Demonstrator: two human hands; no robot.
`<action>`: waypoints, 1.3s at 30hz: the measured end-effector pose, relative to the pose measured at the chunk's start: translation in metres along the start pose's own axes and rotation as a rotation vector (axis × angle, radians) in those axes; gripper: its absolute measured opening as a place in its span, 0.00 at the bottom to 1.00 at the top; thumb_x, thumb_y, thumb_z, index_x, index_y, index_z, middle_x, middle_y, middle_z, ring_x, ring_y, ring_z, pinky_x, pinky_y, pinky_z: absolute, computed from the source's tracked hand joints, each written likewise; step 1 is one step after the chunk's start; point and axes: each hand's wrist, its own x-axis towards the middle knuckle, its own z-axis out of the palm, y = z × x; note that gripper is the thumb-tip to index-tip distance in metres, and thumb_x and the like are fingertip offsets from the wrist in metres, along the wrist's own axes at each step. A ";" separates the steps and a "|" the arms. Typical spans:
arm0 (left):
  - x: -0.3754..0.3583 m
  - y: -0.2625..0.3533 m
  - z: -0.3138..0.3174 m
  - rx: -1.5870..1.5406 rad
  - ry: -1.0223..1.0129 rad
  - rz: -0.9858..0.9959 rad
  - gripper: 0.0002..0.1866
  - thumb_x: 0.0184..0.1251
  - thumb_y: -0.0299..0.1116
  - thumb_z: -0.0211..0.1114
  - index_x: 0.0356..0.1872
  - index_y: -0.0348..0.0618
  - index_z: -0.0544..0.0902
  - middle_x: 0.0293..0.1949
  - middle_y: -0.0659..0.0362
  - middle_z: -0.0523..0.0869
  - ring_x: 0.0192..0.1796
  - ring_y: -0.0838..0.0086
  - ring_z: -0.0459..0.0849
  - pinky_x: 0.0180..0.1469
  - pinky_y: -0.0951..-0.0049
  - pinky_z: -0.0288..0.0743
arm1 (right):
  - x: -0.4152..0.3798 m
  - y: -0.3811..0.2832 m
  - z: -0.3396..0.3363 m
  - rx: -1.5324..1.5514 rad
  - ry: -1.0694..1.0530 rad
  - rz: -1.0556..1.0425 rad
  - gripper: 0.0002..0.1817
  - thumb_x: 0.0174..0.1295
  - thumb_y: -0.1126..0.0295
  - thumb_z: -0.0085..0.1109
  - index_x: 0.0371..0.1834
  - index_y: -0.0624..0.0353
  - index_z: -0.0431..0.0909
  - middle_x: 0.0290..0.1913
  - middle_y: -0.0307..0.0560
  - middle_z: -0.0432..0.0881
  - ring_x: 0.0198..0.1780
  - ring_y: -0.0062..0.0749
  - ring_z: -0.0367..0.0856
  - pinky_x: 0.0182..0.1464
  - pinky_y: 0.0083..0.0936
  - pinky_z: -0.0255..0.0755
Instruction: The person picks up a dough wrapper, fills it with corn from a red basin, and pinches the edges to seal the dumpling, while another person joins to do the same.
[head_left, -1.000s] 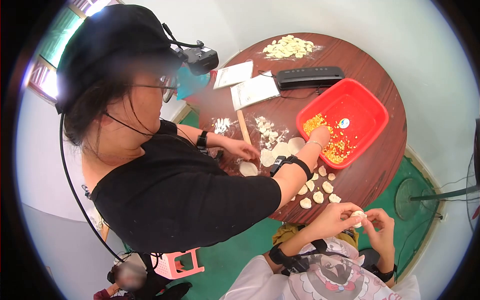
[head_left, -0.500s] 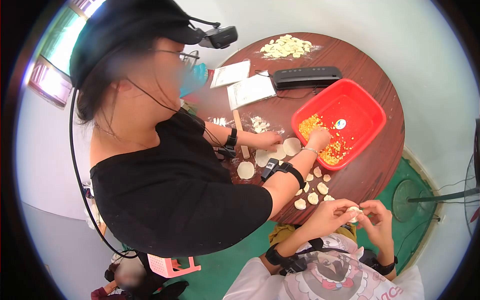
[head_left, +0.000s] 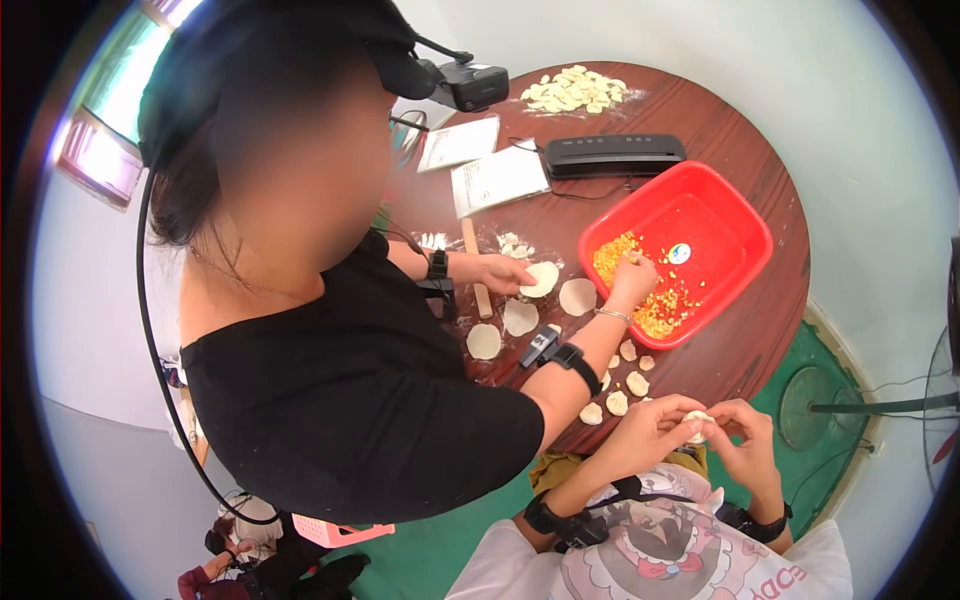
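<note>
At the lower right, my left hand [head_left: 645, 435] and my right hand [head_left: 748, 448] pinch a small white dumpling [head_left: 700, 429] between their fingertips. It is partly hidden by the fingers. Just beyond my left hand, several finished dumplings [head_left: 617, 403] lie on the table's near edge. Flat round dough wrappers [head_left: 577, 297] rest further left. A red basin [head_left: 745, 225] holds chopped yellow-orange filling [head_left: 612, 258].
A co-worker in black [head_left: 370, 400] leans over from the left, one hand [head_left: 635, 280] in the basin, the other [head_left: 505, 273] holding a wrapper [head_left: 540, 280]. A wooden stick [head_left: 476, 265], white packets [head_left: 500, 180], a black device [head_left: 615, 155] and dough pieces [head_left: 575, 91] are on the table.
The co-worker's far hand has lifted a wrapper off the table, and their head has shifted right. My hands still hold the dumpling, with little visible movement.
</note>
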 end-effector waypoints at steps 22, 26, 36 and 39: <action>0.013 0.007 -0.010 -0.032 -0.038 -0.053 0.13 0.64 0.30 0.54 0.44 0.32 0.74 0.37 0.58 0.80 0.40 0.81 0.78 0.42 0.81 0.73 | 0.020 -0.004 -0.002 -0.106 -0.059 -0.036 0.04 0.52 0.78 0.57 0.29 0.67 0.75 0.23 0.43 0.78 0.24 0.18 0.76 0.25 0.14 0.70; 0.014 0.007 -0.018 -0.055 -0.075 -0.094 0.13 0.65 0.33 0.53 0.43 0.32 0.75 0.35 0.59 0.81 0.37 0.83 0.77 0.39 0.83 0.73 | 0.019 -0.011 0.006 -0.066 -0.039 0.023 0.04 0.53 0.78 0.57 0.29 0.68 0.74 0.24 0.43 0.77 0.25 0.18 0.75 0.24 0.14 0.70; 0.022 0.002 -0.031 0.087 -0.166 -0.019 0.15 0.66 0.36 0.51 0.40 0.33 0.79 0.27 0.61 0.81 0.28 0.84 0.76 0.29 0.83 0.72 | 0.015 -0.012 0.020 -0.093 0.090 0.122 0.05 0.54 0.76 0.57 0.29 0.67 0.73 0.25 0.40 0.75 0.25 0.17 0.74 0.24 0.13 0.71; 0.024 -0.003 -0.028 0.060 -0.129 0.037 0.13 0.65 0.34 0.51 0.34 0.33 0.79 0.22 0.60 0.79 0.23 0.83 0.75 0.24 0.80 0.70 | 0.013 -0.007 0.019 -0.158 0.087 0.096 0.05 0.54 0.75 0.57 0.30 0.67 0.73 0.25 0.40 0.76 0.25 0.17 0.74 0.26 0.13 0.70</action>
